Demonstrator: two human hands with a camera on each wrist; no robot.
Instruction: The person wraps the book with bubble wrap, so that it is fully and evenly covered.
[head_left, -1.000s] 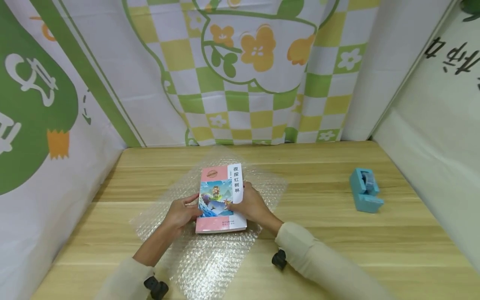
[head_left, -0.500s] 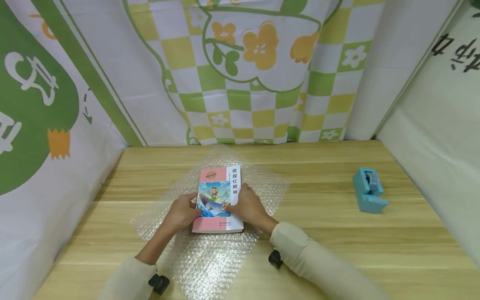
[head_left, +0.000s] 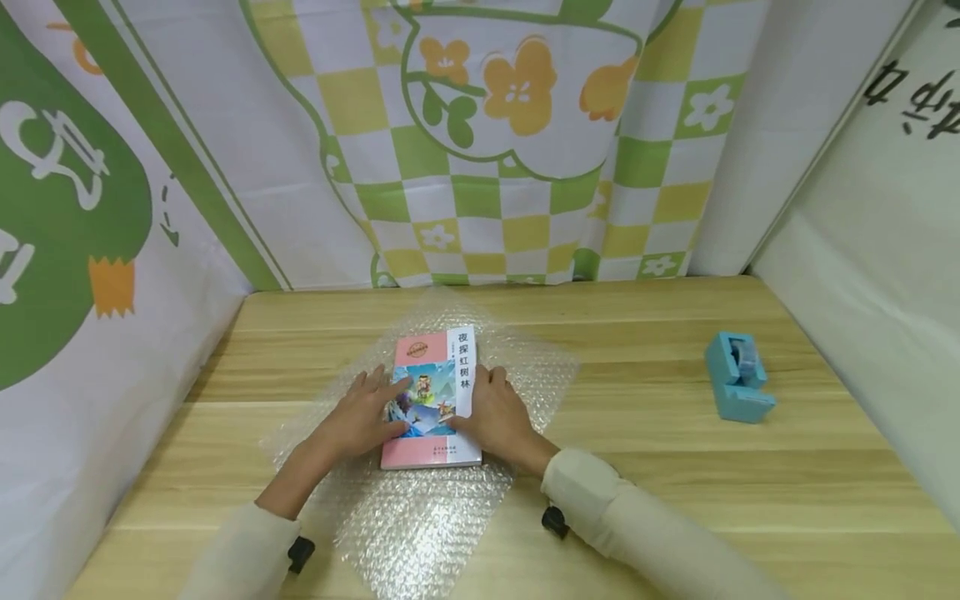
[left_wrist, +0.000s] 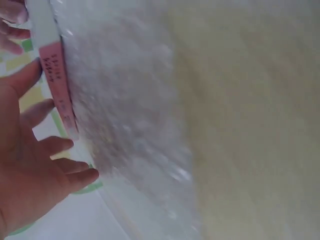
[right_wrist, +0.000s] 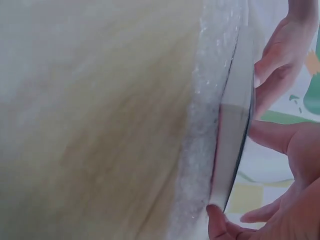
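Observation:
A pink and white paperback book (head_left: 426,450) with a blue picture on its cover lies on a sheet of bubble wrap (head_left: 420,525) in the head view. Along its right edge my right hand (head_left: 501,417) holds the book, thumb on the cover and fingers at the side. On the other side, my left hand (head_left: 352,423) has its fingers spread, with thumb and index finger over the cover's left part. The left wrist view shows those fingers loosely extended beside the book's pink spine (left_wrist: 57,75). From the right wrist, the page edges (right_wrist: 232,135) are visible above the wrap.
A blue tape dispenser (head_left: 738,379) with a roll of clear tape stands on the right of the wooden table (head_left: 637,358). Printed cloth (head_left: 480,200) hangs along the table's back edge, and white sheets flank both sides.
The book has shifted slightly left and now lies flatter on the wrap. My left hand has loosened from its left edge and spread its fingers; the right hand stays on the book.

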